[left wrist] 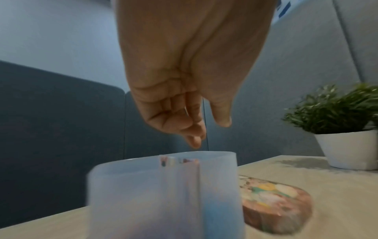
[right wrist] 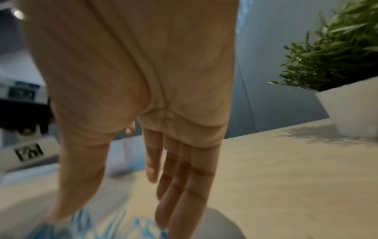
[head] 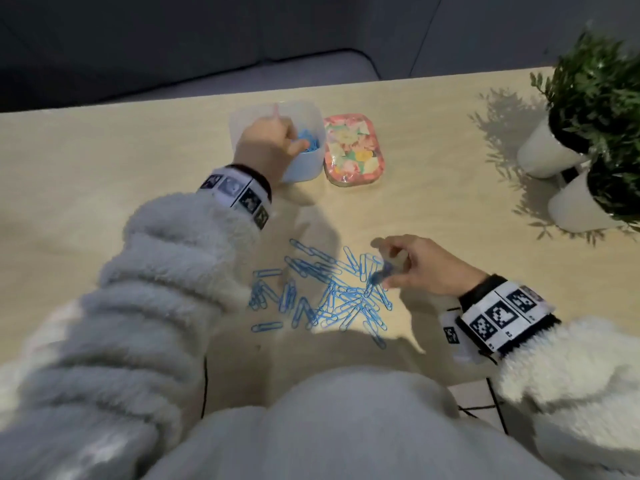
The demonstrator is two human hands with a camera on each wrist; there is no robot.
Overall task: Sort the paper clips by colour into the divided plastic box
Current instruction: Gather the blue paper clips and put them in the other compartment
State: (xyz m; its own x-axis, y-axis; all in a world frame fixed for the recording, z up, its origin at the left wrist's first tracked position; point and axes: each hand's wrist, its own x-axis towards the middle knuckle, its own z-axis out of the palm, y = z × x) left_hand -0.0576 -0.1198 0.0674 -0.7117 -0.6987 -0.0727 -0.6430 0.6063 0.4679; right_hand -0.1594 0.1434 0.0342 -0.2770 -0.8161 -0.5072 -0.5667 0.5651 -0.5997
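My left hand hovers over the translucent divided box. Its fingers hang loosely with nothing between them. Blue clips lie in the box's right compartment, just under the fingertips. A pile of blue paper clips is spread on the table in front of me. At the pile's right edge my right hand reaches down, thumb and fingers pinching a small blurred bunch of blue clips.
A flowered tin lies right beside the box. Two potted plants in white pots stand at the table's right end. The table's far edge runs just behind the box.
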